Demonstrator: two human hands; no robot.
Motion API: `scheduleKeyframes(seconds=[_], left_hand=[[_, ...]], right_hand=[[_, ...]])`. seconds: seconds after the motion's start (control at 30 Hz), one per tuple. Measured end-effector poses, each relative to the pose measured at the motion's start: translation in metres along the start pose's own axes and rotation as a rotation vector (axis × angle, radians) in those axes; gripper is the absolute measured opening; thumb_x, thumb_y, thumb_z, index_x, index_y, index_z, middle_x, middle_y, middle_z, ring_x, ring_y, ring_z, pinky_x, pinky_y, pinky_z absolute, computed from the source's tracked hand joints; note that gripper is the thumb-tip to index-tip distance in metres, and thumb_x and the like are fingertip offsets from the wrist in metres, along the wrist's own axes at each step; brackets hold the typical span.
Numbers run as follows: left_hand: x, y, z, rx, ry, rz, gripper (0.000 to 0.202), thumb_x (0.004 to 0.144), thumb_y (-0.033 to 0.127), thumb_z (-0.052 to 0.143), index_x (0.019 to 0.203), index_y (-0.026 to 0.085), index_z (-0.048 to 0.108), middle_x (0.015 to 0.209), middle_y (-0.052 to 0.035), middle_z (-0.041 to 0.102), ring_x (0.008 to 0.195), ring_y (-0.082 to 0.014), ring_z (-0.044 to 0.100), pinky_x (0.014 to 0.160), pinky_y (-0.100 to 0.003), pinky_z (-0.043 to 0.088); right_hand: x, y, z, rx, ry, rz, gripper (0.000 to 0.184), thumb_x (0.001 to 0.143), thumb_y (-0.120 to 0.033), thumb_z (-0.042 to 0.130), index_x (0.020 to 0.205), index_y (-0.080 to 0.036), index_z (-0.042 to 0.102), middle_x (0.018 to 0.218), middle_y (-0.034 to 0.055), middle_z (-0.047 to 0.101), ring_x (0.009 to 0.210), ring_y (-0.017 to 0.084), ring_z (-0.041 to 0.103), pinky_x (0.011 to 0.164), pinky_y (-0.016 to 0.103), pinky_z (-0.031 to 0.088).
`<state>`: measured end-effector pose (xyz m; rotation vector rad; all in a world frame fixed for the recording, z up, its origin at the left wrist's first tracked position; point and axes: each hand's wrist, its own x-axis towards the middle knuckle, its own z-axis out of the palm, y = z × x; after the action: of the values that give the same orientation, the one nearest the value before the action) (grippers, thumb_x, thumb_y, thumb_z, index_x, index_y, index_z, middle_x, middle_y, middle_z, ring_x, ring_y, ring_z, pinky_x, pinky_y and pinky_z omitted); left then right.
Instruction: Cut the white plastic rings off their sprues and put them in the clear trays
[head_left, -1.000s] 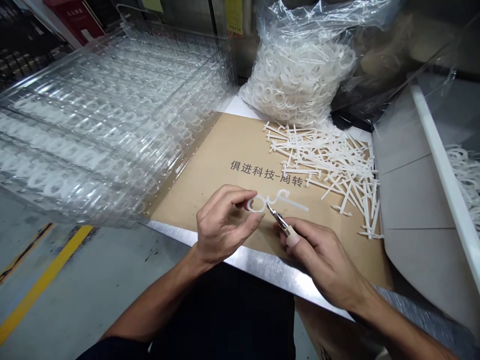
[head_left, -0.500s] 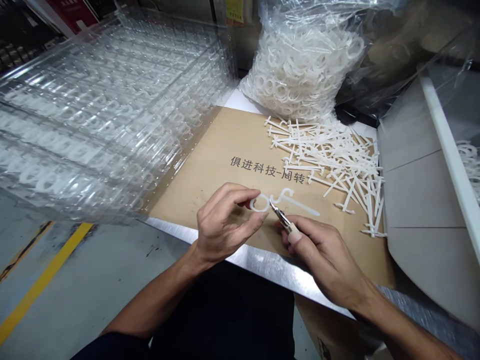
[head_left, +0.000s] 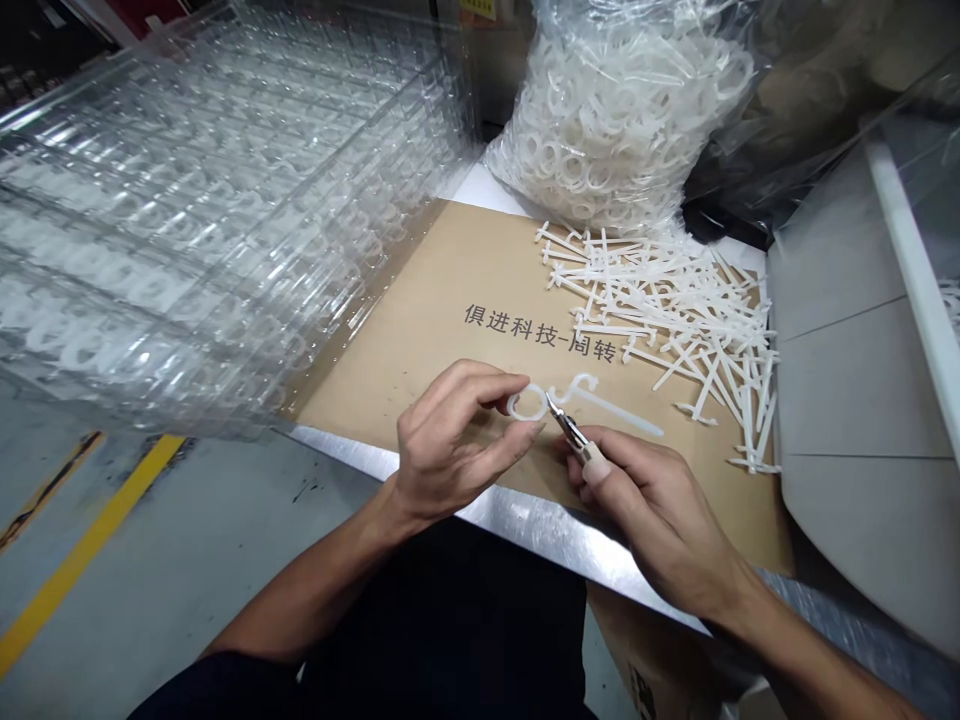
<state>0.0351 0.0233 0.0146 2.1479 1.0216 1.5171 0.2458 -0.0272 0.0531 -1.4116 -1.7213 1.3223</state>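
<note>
L hand (head_left: 450,450) pinches a white ring piece (head_left: 525,403), w/ thumb & pointer finger clamped on the round end. The piece is up just over the brown card sheet (head_left: 450,290), near the front edge of the table (head_left: 525,527). Its long stick end points to the right. R hand (head_left: 652,515) wraps around small cutters (head_left: 568,432), fingers closed tight on the handles. The thin metal tip of the cutters touches the piece right beside the ring, where ring & stick meet. Can't tell if the tip blades are apart or together, too small. The 2 hands are near each other.

Farther back on the card sheet, a pile of white sticks (head_left: 675,310) lies on the right. Behind that sits a clear bag (head_left: 615,110) full of white rings. A big stack of clear trays (head_left: 210,200) leans on the left, w/ white bits in the pockets. A grey box (head_left: 840,400) is on the far right. The card sheet has black printed letters in the middle.
</note>
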Motion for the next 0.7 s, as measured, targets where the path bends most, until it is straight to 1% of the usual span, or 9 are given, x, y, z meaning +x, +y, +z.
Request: scheduleKeyframes(seconds=[0.17,0.47,0.6,0.7], left_hand=[[-0.0004,-0.0005,-0.0002,0.009,0.001,0.000,0.028,0.086,0.017,0.081,0.112,0.014,0.070,0.090,-0.0047,0.070,0.082,-0.0137,0.068,0.073,-0.026,0.058],[-0.0008,-0.0002,0.0000,0.022,0.004,0.005,0.027,0.089,0.022,0.078,0.114,0.018,0.070,0.091,-0.0037,0.071,0.082,-0.0139,0.069,0.072,-0.027,0.060],[-0.0013,-0.0003,0.0003,0.018,0.003,0.004,0.028,0.087,0.020,0.080,0.113,0.016,0.071,0.092,-0.0046,0.071,0.083,-0.0140,0.069,0.073,-0.026,0.060],[-0.0014,-0.0006,0.0006,0.011,0.005,0.008,0.029,0.087,0.018,0.080,0.114,0.016,0.071,0.092,-0.0041,0.071,0.082,-0.0137,0.069,0.073,-0.026,0.060]], right_hand=[[-0.0002,0.0001,0.0004,-0.003,-0.001,0.007,0.031,0.109,-0.038,0.043,0.090,-0.021,0.061,0.075,0.0003,0.058,0.068,0.017,0.054,0.062,0.030,0.041],[-0.0007,0.0019,0.0003,-0.019,0.002,0.026,0.032,0.109,-0.040,0.043,0.092,-0.021,0.061,0.079,0.0008,0.061,0.068,0.017,0.054,0.064,0.031,0.042],[-0.0017,0.0015,-0.0001,-0.023,0.002,0.023,0.031,0.110,-0.040,0.043,0.093,-0.021,0.062,0.078,0.0001,0.060,0.068,0.016,0.054,0.064,0.031,0.042],[-0.0030,0.0008,-0.0008,-0.026,0.000,0.025,0.031,0.110,-0.040,0.043,0.094,-0.021,0.062,0.081,0.0009,0.062,0.070,0.017,0.056,0.066,0.031,0.043]])
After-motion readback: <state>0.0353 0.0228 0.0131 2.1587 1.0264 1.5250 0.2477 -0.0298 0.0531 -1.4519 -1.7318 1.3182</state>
